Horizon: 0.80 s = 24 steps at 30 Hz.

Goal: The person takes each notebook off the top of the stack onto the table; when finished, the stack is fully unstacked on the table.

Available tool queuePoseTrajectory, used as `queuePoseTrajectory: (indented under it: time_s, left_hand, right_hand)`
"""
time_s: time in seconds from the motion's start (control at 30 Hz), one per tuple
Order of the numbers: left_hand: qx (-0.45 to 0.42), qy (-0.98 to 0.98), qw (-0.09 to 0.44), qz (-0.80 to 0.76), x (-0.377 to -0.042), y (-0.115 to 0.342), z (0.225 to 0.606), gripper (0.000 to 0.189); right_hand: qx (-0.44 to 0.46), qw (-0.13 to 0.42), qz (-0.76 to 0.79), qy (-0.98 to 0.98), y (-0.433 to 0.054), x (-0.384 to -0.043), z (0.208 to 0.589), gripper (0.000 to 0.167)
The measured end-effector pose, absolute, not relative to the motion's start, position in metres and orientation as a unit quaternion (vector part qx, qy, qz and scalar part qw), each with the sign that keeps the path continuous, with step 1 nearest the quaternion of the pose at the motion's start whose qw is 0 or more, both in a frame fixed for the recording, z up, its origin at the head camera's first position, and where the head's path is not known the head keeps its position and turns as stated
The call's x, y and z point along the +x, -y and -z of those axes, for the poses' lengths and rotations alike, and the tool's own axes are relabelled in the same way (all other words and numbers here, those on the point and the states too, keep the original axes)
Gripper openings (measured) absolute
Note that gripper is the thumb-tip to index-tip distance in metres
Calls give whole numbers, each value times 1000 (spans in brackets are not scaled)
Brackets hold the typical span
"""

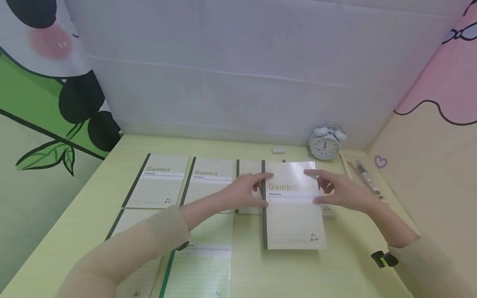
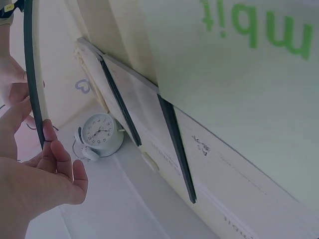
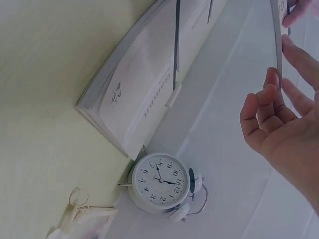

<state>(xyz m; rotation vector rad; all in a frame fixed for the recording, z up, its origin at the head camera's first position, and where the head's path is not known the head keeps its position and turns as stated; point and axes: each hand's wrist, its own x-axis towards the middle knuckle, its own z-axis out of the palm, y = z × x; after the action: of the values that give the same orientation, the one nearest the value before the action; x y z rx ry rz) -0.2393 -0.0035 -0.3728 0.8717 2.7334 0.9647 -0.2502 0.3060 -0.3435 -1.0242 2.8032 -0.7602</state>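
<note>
Both hands hold up a Gambit notebook [image 1: 292,225] with a dark spine and pale lined cover, raised above the table. At its spine side, my left hand [image 1: 244,191] pinches the edge between thumb and fingers. My right hand [image 1: 344,191] grips the opposite edge the same way. Edge-on, the notebook [image 2: 34,74] shows as a thin strip in the left wrist view. Behind it, another dark-spined notebook [image 1: 247,198] lies on the table, partly covered. Further left lie two more notebooks, one at far left [image 1: 160,184] and one beside it [image 1: 205,188].
Nearer me lies a green-spined notebook [image 1: 203,269], with another notebook [image 1: 132,219] mostly hidden under my left sleeve. A white alarm clock [image 1: 325,145] stands at the back right, near a white eraser-like block [image 1: 278,151]. A marker [image 1: 369,180] lies at the right edge.
</note>
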Motion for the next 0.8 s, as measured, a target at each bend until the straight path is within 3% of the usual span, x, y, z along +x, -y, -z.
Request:
queuePoseTrajectory:
  time_s: [0.8]
  left_hand:
    - [243, -928, 104, -263, -168, 31, 427, 82]
  right_hand:
    - [-338, 159, 283, -883, -268, -202, 409, 77]
